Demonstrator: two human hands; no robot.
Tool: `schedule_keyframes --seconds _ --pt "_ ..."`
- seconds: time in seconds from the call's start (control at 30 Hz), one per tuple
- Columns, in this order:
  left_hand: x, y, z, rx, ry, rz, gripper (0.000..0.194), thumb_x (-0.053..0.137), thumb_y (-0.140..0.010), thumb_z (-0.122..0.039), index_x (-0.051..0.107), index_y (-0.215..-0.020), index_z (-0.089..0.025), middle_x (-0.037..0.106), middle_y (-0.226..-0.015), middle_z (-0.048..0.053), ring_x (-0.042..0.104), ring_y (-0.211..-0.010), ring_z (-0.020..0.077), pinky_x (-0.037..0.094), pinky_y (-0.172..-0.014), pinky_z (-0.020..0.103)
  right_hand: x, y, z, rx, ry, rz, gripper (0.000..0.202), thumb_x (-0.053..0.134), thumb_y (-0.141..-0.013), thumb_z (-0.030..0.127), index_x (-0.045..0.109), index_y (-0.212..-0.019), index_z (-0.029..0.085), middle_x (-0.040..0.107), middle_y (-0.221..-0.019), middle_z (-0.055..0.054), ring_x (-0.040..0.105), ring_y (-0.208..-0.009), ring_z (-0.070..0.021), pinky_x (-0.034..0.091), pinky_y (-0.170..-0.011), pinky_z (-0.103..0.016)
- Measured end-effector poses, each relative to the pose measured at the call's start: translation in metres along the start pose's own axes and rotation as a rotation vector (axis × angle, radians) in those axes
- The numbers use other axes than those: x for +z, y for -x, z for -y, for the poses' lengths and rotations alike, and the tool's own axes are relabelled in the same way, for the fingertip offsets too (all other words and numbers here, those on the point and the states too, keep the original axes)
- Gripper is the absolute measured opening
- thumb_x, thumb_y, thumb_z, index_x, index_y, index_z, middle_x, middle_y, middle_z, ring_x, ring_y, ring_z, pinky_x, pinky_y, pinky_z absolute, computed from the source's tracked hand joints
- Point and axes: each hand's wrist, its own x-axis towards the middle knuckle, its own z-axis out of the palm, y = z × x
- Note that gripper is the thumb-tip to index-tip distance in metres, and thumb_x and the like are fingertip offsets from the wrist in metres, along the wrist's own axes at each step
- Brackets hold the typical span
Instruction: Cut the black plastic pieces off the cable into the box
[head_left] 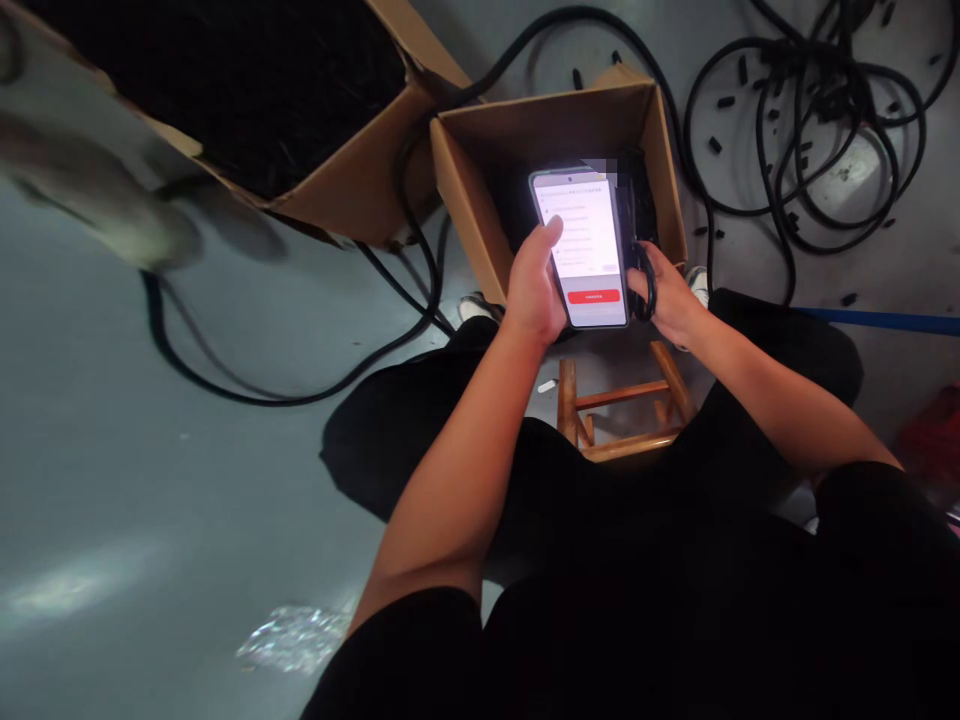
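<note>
My left hand (538,285) is wrapped round the left side of a phone (589,255), its thumb on the edge of the lit screen. The screen shows a white panel and a red button. My right hand (667,295) has its fingers through the black handles of a tool that looks like scissors (643,280), just right of the phone. The tool's upper part is dark and hard to make out. Both hands are over a small open cardboard box (469,205) with black pieces inside.
A larger cardboard box (360,150) full of black pieces stands at upper left. Black hose (292,400) loops across the floor, coiled at upper right among scattered short black pieces. A wooden stool (622,393) is between my legs. Clear plastic (296,638) lies at lower left.
</note>
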Motion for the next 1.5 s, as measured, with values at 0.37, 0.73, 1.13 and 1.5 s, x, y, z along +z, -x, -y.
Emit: schedule_keyframes --seconds 0.37,0.73,1.13,1.5 --pt "0.012 0.004 -0.007 0.052 0.008 -0.012 0.073 0.055 -0.111 -0.083 0.077 -0.146 -0.023 0.081 -0.148 0.014 0.057 -0.171 0.0428 0.055 -0.137 0.06 0.0 0.003 0.002 0.019 0.01 -0.027 0.048 0.084 -0.093 0.043 0.054 -0.127 0.029 0.077 -0.14 -0.008 0.077 -0.135 -0.0302 0.071 -0.099 -0.045" --pt "0.016 0.008 -0.011 0.047 0.006 0.034 0.077 0.058 -0.109 -0.087 0.073 -0.149 -0.023 0.079 -0.149 0.015 0.054 -0.172 0.0453 0.051 -0.138 0.06 0.003 0.008 0.009 0.087 0.041 -0.054 0.059 0.09 -0.09 0.06 0.055 -0.129 0.031 0.077 -0.117 -0.004 0.078 -0.105 -0.0254 0.061 -0.066 -0.035" --pt "0.007 0.004 -0.004 0.03 0.036 0.084 0.064 0.052 -0.113 -0.079 0.074 -0.143 -0.026 0.079 -0.155 0.007 0.035 -0.184 0.0398 0.041 -0.147 0.06 0.001 0.005 0.008 0.068 0.091 -0.053 0.068 0.089 -0.086 0.076 0.056 -0.124 0.031 0.068 -0.095 0.002 0.066 -0.079 -0.0174 0.054 -0.061 -0.032" --pt "0.009 0.002 -0.006 0.019 0.061 0.044 0.064 0.044 -0.116 -0.074 0.076 -0.136 -0.023 0.084 -0.145 0.01 0.043 -0.18 0.0399 0.048 -0.143 0.06 -0.001 0.004 0.009 0.07 0.109 -0.036 0.068 0.088 -0.089 0.077 0.058 -0.127 0.03 0.068 -0.094 0.002 0.064 -0.076 -0.0173 0.053 -0.061 -0.033"
